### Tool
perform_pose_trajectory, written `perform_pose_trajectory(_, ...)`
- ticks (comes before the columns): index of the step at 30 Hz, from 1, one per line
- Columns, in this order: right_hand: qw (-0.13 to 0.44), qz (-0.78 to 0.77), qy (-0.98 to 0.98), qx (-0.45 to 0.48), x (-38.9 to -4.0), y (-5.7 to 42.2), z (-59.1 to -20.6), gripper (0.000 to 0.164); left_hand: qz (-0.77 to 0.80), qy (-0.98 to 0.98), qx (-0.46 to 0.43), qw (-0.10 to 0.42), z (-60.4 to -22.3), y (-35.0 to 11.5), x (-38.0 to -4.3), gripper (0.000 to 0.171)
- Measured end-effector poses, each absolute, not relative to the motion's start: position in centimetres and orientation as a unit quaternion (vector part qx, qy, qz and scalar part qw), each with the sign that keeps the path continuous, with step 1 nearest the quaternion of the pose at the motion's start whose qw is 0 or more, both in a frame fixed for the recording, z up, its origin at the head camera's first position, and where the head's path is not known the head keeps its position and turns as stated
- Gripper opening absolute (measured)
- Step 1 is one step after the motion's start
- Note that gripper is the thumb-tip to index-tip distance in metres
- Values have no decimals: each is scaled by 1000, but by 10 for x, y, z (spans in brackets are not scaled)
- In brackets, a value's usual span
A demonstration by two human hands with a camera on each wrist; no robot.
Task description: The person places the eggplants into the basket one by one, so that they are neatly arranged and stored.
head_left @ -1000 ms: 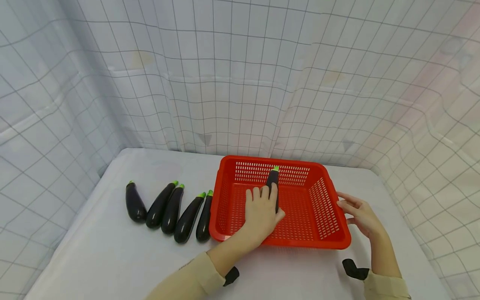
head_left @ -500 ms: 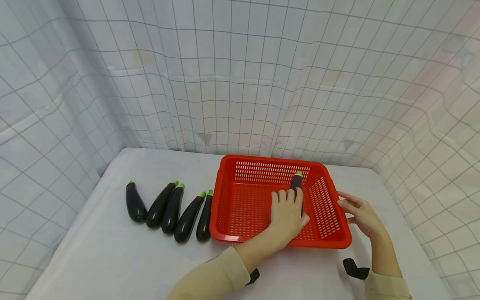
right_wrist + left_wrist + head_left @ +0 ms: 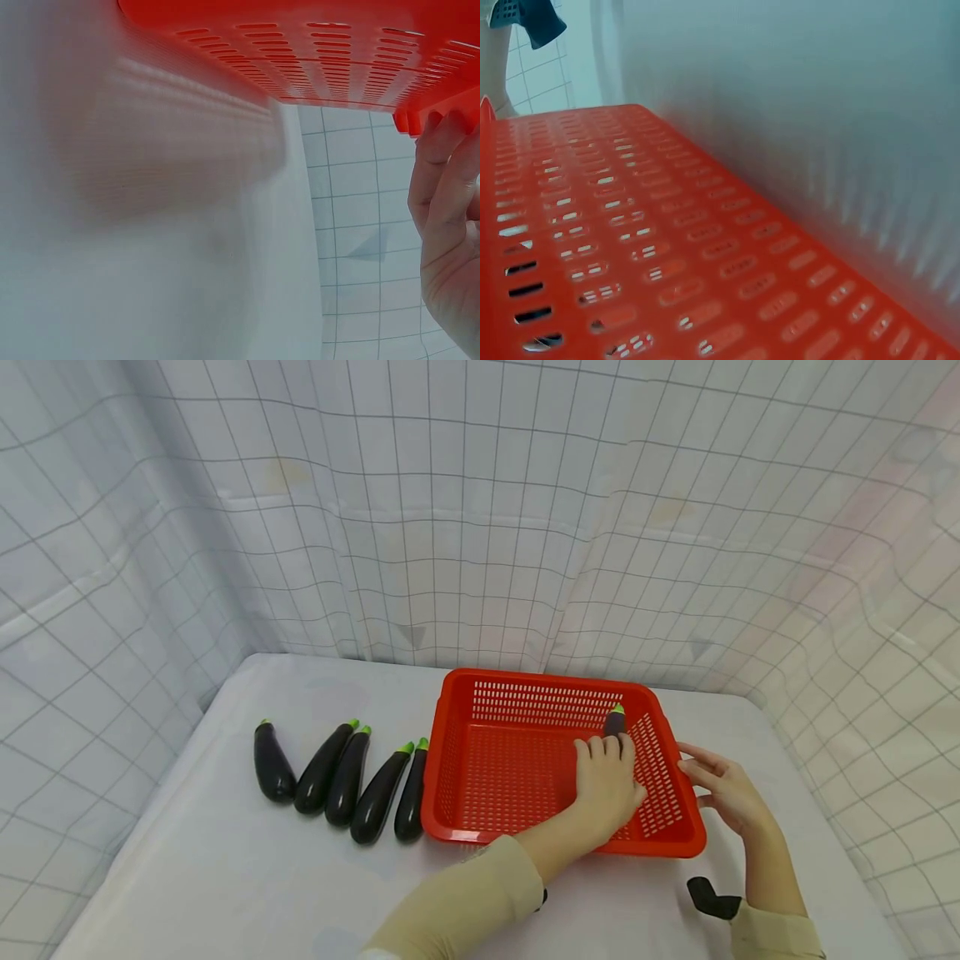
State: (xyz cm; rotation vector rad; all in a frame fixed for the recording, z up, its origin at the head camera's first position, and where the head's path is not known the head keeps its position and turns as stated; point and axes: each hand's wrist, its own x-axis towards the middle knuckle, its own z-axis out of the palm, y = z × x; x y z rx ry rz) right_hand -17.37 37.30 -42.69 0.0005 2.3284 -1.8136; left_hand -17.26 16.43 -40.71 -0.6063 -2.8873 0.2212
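Observation:
My left hand (image 3: 606,785) is inside the red plastic basket (image 3: 517,840), toward its right side. It grips a dark eggplant (image 3: 615,723) from above; the green-tipped stem end shows past the fingertips, while the hand covers the lower part. At the basket's right rim is my right hand (image 3: 727,792), its bent fingers holding the edge from outside. In the right wrist view, the fingers (image 3: 442,161) meet the rim from beneath. The left wrist view shows only the slotted basket wall (image 3: 652,225), not the held eggplant.
Several more eggplants (image 3: 347,781) lie side by side on the white table (image 3: 225,868), left of the basket, the closest one right against its wall. White grid-patterned curtains (image 3: 487,527) enclose the back and sides.
My left hand has moved right across the basket with the eggplant, from the middle to near the right wall. The right hand has stayed at the rim.

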Motion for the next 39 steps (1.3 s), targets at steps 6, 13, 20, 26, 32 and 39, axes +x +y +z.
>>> perform_pose_trajectory(6,91,-615,784,4,-174,374,-429,50,92,-973,-202,60,-415,173,-172,70)
perform_pose_trajectory(13,95,-625,775,0,-175,373,-428,48,106,-978,-180,14,-426,182,-179,72)
perform_pose_trajectory(20,97,-625,774,2,-175,373,-428,47,130,-975,-178,-12,-430,191,-182,73)
perform_pose_trajectory(26,96,-633,768,6,-174,374,-428,45,144,-973,-179,-22,-433,199,-183,74)
perform_pose_trajectory(32,93,-629,772,8,-173,373,-428,46,151,-972,-173,-46,-434,203,-185,74)
perform_pose_trajectory(39,95,-630,771,4,-173,373,-428,48,137,-974,-169,-71,-442,207,-187,77)
